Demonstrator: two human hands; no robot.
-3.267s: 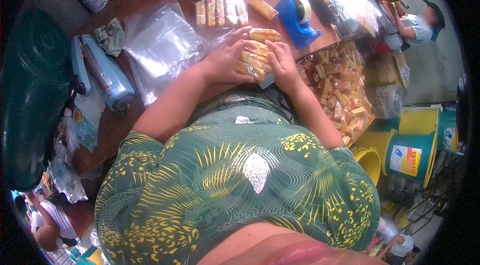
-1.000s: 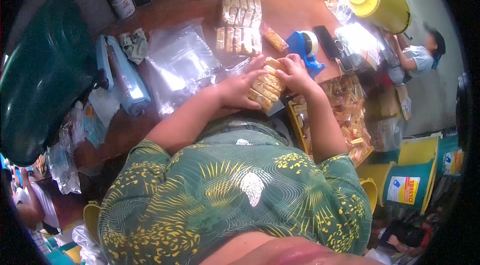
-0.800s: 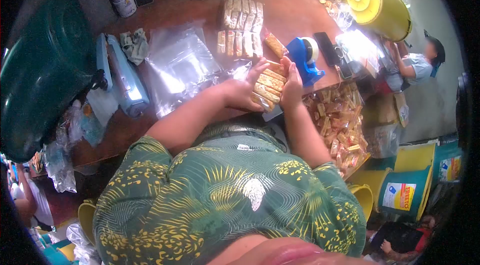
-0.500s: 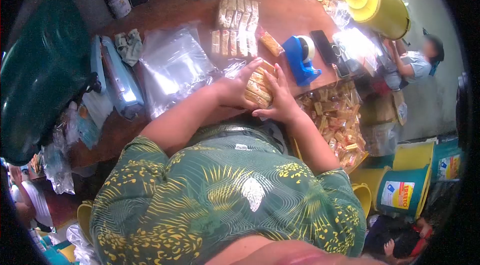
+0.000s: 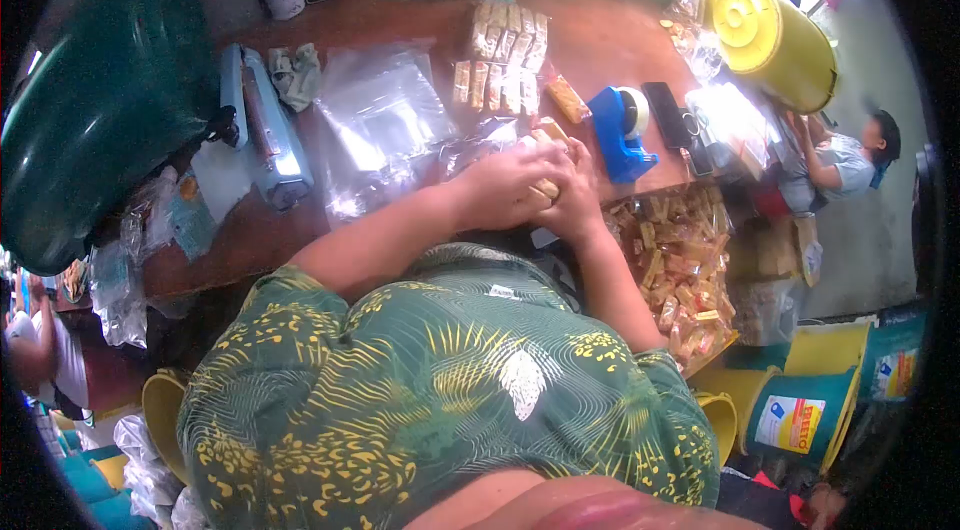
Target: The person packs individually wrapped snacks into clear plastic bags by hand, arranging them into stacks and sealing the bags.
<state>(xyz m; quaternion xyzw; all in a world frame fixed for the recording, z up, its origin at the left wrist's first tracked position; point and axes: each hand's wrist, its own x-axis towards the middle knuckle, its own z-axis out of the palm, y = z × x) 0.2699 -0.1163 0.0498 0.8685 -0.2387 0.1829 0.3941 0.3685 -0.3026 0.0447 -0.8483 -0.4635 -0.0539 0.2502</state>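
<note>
My left hand (image 5: 508,186) and my right hand (image 5: 576,194) close together around a small bundle of wrapped snack bars (image 5: 549,130). Fingers cover most of the bundle; only its far end and a bit between the hands show. Just beyond them lies one wrapped orange-brown snack bar (image 5: 568,99). Several packed bundles (image 5: 508,35) stand in rows farther back. To the left of my hands, clear plastic bags (image 5: 385,120) lie flat in a pile. A blue tape dispenser (image 5: 622,145) with a roll of tape is to the right of my right hand.
A long blue bag sealer (image 5: 270,130) lies at the left beside a large dark green tub (image 5: 110,100). Loose wrapped bars fill a container (image 5: 685,270) by my right forearm. A phone (image 5: 664,113), a yellow bucket (image 5: 770,40) and another person (image 5: 840,158) are to the right.
My hands have closed over the bundle, which was showing its row of bars before and is now mostly covered. The whole view has shifted, so the table things appear farther right.
</note>
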